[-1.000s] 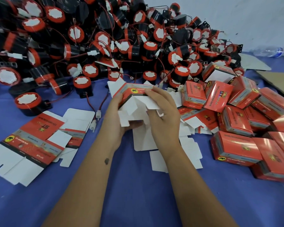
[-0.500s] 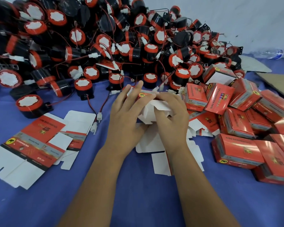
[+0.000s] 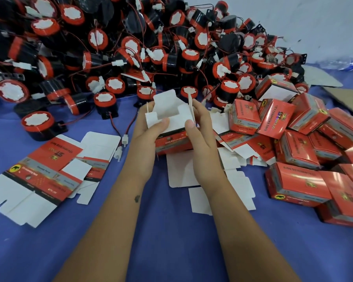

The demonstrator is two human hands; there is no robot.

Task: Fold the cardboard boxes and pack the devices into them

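Box (image 3: 172,131) held above cloth (image 3: 171,241), mouth up, flaps standing; left hand (image 3: 149,139) and right hand (image 3: 200,139) both grasp its sides, thumbs on rim. Advice: keep walls square, flaps clear, then drop in device (image 3: 105,103) from pile just beyond

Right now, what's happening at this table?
A person is erecting a red carton, held in both hands over the blue table. The left hand and right hand grip its sides, thumbs at the open top with white flaps standing up; nothing is visibly inside yet. Flat carton blanks lie to the left, a heap of red-and-black devices sits behind, and closed boxes pile on the right.
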